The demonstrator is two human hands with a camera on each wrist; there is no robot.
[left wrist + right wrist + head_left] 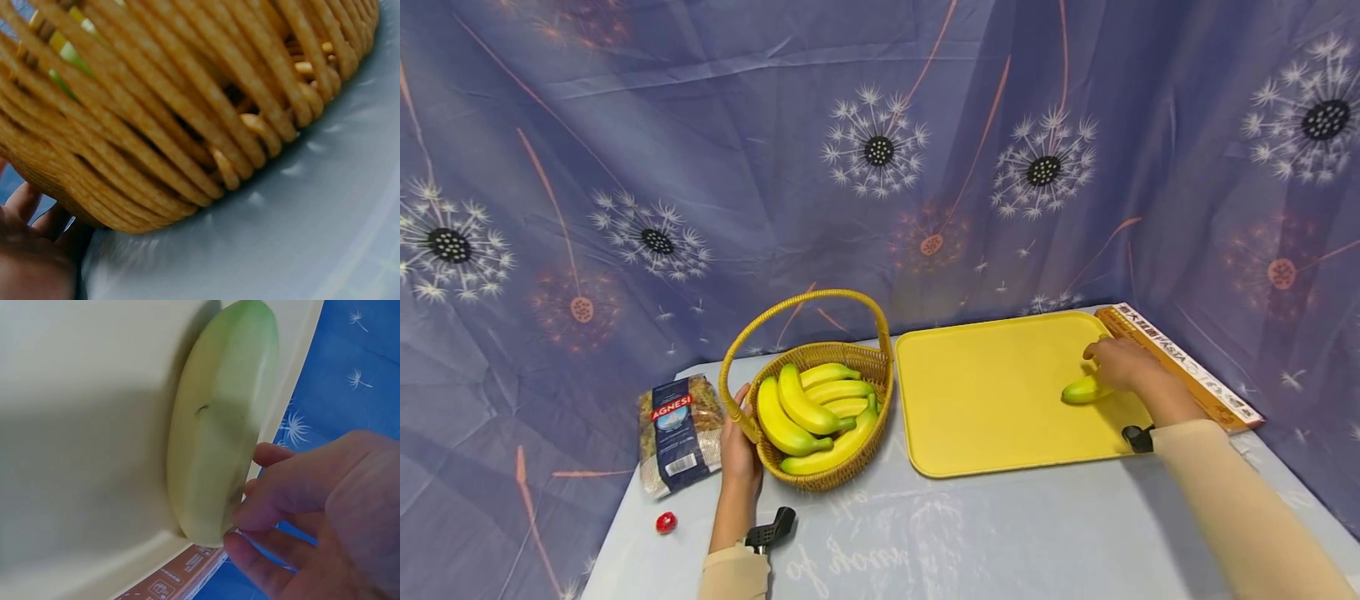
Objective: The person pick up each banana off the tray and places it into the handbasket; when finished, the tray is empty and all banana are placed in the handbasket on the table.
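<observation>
A wicker basket point(820, 482) with a tall arched handle holds several yellow bananas point(808, 404). At its left side my left hand point(740, 442) rests against the outside, its fingers point(25, 199) fairly straight along the weave in the left wrist view. To the right, my right hand point(1123, 367) is over the yellow tray point(985, 400) and holds a single banana point(1084, 390) near one end. Thumb and fingertips meet that banana's edge in the right wrist view, where its green-tinged end point(253, 315) points away from the hand. Part of the grip is hidden behind the fruit.
Left of the basket lies an Agnesi pasta bag point(681, 433), with a small red object point(666, 522) in front of it. A long pasta box point(1187, 367) lies along the tray's right side. A dandelion-print curtain point(775, 208) hangs behind the white-covered table point(970, 533).
</observation>
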